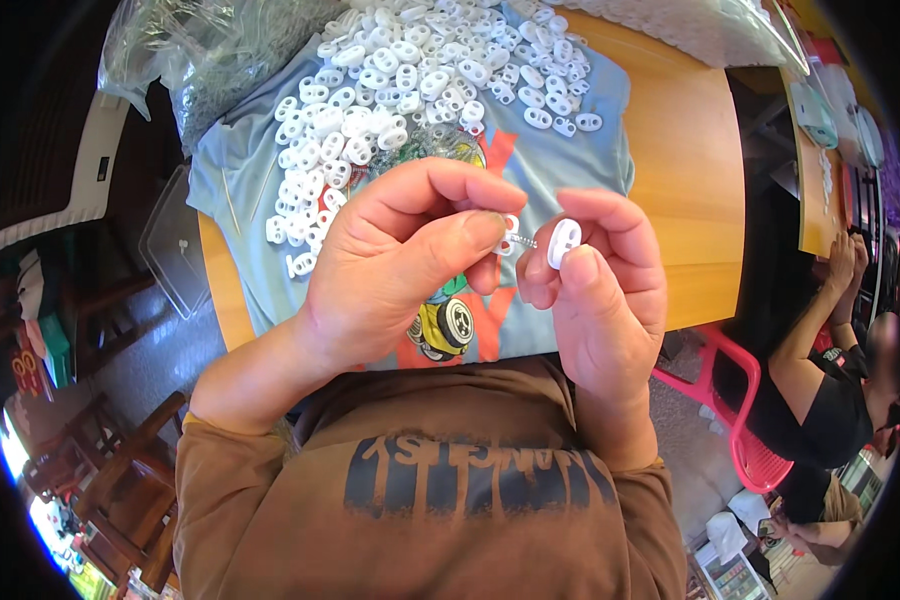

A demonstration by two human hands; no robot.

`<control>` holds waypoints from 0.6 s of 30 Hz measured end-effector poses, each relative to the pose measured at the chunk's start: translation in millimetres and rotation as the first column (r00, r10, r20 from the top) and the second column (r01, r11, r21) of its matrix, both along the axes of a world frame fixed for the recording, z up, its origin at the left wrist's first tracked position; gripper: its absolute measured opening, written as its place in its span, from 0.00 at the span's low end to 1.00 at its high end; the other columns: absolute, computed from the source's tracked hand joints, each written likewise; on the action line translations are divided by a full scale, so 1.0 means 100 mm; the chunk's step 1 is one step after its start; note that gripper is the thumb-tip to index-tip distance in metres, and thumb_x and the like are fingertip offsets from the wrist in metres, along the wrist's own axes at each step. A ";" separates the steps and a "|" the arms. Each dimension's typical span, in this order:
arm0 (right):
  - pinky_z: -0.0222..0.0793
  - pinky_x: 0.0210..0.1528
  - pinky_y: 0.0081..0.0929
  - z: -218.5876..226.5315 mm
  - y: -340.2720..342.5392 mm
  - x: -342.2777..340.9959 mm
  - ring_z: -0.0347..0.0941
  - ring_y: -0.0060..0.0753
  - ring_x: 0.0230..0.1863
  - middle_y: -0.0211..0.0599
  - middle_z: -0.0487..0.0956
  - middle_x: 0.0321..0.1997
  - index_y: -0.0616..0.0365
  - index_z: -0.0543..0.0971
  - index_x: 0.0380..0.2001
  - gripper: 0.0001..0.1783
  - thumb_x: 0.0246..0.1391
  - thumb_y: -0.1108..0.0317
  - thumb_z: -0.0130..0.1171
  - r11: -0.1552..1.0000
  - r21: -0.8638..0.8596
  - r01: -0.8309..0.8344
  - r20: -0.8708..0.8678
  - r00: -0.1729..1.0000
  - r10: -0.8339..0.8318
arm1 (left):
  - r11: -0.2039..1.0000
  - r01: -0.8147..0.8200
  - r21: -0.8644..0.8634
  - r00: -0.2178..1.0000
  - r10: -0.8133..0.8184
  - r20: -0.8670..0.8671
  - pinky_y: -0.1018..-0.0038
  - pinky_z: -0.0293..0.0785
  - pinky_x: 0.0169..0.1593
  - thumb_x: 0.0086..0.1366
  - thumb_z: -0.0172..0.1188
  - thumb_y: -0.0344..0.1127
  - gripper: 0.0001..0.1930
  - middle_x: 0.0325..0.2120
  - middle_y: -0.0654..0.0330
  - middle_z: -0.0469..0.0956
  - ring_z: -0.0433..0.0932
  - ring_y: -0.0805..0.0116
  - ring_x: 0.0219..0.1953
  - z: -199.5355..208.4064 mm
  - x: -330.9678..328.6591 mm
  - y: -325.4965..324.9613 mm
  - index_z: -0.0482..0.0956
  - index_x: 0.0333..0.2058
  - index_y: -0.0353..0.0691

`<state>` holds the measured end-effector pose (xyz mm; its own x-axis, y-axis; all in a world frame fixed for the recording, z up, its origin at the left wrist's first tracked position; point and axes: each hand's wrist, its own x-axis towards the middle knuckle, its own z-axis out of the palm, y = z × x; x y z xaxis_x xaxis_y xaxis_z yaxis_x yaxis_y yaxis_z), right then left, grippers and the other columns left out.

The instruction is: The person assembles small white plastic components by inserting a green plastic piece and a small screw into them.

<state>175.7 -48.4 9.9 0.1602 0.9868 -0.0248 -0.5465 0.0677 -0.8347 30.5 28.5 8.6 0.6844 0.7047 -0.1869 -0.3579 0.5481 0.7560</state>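
Over the cloth, my left hand (400, 255) is closed in a pinch on a small white cord lock part (508, 236), mostly covered by the thumb and fingers. A thin metal spring (523, 241) sticks out from it toward the right. My right hand (610, 285) grips a white oval two-hole cord lock piece (565, 240) between thumb and fingers. This piece is held close to the spring's free end; a small gap seems to lie between them. A big heap of similar white cord lock pieces (380, 85) lies beyond my hands.
A blue-grey printed cloth (600, 150) covers part of the wooden table (685, 190). Clear plastic bags (210, 60) stand at the far left, with another (690, 25) at the far right. To the right are a pink chair (745, 420) and another person's arms (820, 300).
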 end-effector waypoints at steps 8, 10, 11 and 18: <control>0.63 0.35 0.14 -0.01 -0.02 -0.02 0.67 0.17 0.34 0.34 0.72 0.37 0.66 0.66 0.45 0.16 0.54 0.72 0.50 0.999 0.034 -0.029 0.059 0.998 0.027 | 0.999 0.004 0.040 1.000 -0.004 0.004 0.82 0.68 0.28 0.59 0.49 0.26 0.08 0.30 0.60 0.73 0.70 0.77 0.27 -0.01 0.01 -0.03 0.71 0.38 0.35; 0.63 0.36 0.14 -0.01 -0.02 -0.02 0.67 0.17 0.35 0.34 0.72 0.38 0.67 0.66 0.45 0.16 0.54 0.72 0.50 0.998 0.053 -0.038 0.063 0.997 0.035 | 0.999 0.000 0.053 1.000 0.000 0.001 0.82 0.68 0.28 0.59 0.49 0.26 0.08 0.30 0.60 0.73 0.71 0.77 0.27 -0.02 0.00 -0.03 0.71 0.38 0.35; 0.63 0.36 0.15 -0.01 -0.02 -0.03 0.67 0.17 0.35 0.35 0.72 0.38 0.67 0.66 0.45 0.16 0.54 0.72 0.50 0.998 0.054 -0.034 0.075 0.997 0.030 | 0.998 -0.002 0.068 1.000 0.002 -0.003 0.82 0.68 0.28 0.59 0.50 0.26 0.08 0.31 0.60 0.73 0.71 0.77 0.28 -0.02 0.00 -0.03 0.71 0.38 0.35; 0.63 0.37 0.17 0.00 0.00 -0.06 0.67 0.21 0.34 0.36 0.73 0.37 0.68 0.68 0.44 0.15 0.52 0.76 0.52 0.989 0.134 0.058 0.306 0.947 -0.097 | 0.987 -0.050 0.156 0.998 0.054 -0.020 0.82 0.68 0.28 0.59 0.50 0.25 0.07 0.32 0.60 0.71 0.70 0.78 0.26 -0.03 0.00 -0.04 0.71 0.37 0.34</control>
